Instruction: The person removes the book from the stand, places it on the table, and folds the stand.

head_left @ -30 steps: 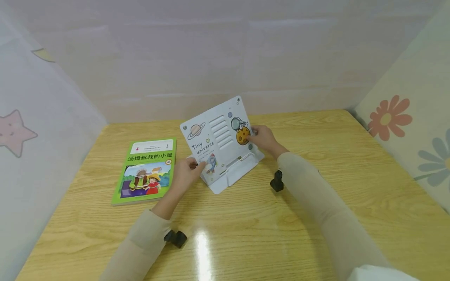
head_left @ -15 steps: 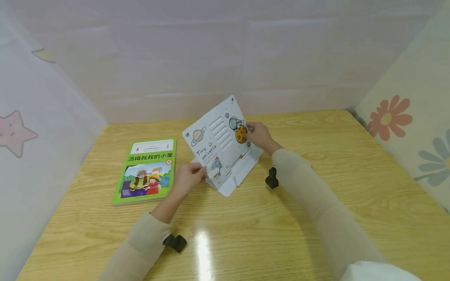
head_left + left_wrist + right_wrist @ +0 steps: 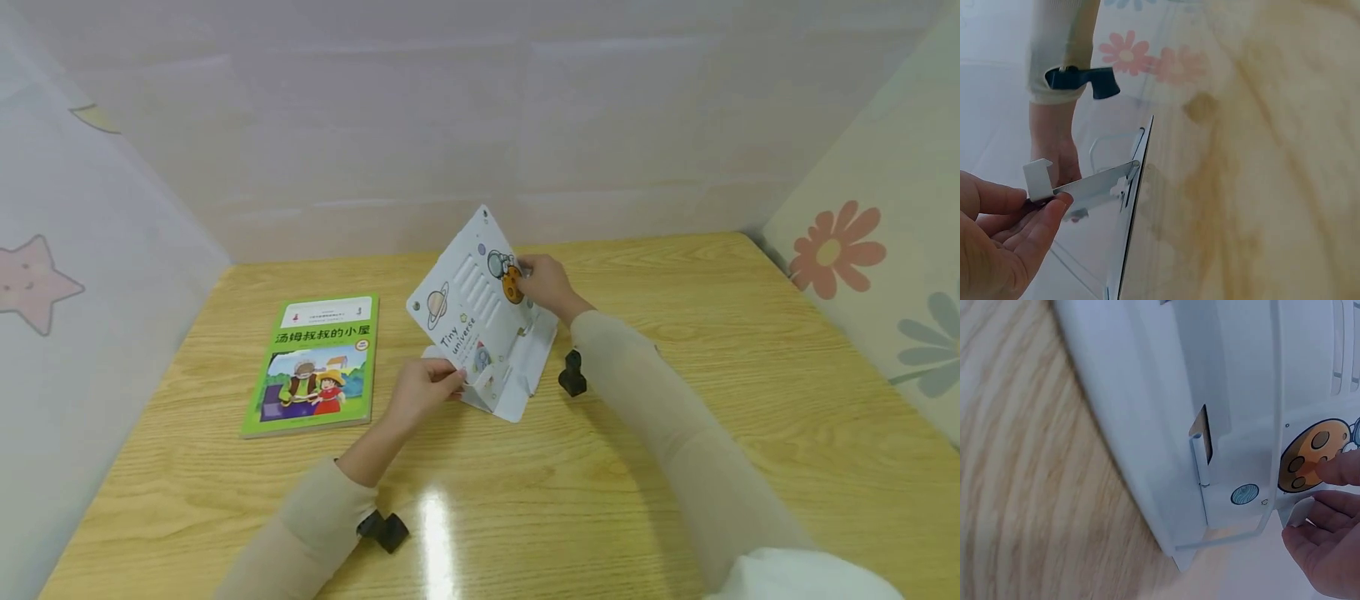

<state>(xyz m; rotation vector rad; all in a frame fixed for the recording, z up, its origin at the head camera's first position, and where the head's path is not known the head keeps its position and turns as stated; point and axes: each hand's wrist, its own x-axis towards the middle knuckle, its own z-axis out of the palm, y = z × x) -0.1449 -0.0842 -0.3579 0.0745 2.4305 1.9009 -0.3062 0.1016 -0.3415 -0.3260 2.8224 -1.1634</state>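
A white book stand [image 3: 468,287] printed "Tiny universe", with a ringed planet and an astronaut, stands on the table at an angle, its back plate tilted up from a flat base. My left hand [image 3: 422,392] pinches its lower left edge, thumb in front. In the left wrist view, the thumb and fingers of the left hand [image 3: 1004,244] hold the plate's edge beside a small white clip [image 3: 1038,179]. My right hand [image 3: 551,285] grips the right edge near the orange moon. In the right wrist view, a thin wire [image 3: 1277,394] crosses in front of the plate.
A green picture book [image 3: 313,362] lies flat on the wooden table [image 3: 480,517], left of the stand. Each sleeve carries a black wrist mount, the left one [image 3: 384,529] and the right one [image 3: 572,373]. A pale wall covering [image 3: 480,125] rises behind the table.
The stand has turned so its front faces more to the right, its left side coming nearer. My left hand moved right and slightly nearer; my right hand moved left.
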